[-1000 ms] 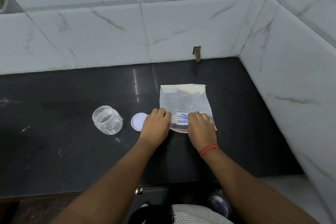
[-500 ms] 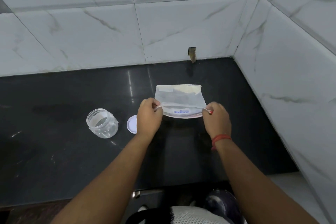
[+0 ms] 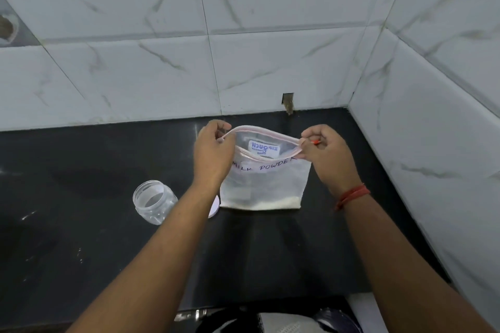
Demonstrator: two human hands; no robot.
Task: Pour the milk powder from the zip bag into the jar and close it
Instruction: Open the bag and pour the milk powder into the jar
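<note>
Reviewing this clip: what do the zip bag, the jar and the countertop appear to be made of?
The clear zip bag with pink seal strips looks like thin, soft plastic film: it sags and creases, and white powder shows through. The small transparent jar seems plastic, though glass cannot be ruled out; its threaded neck and walls are see-through. The black countertop looks like polished stone, since it mirrors light glossily.

White lid (image 3: pixel 214 207) mostly behind left forearm, perhaps flat.

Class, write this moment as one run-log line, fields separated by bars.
left hand: pinches zip bag mouth | right hand: pinches mouth | bag: open, held up | jar: open, on counter
</note>
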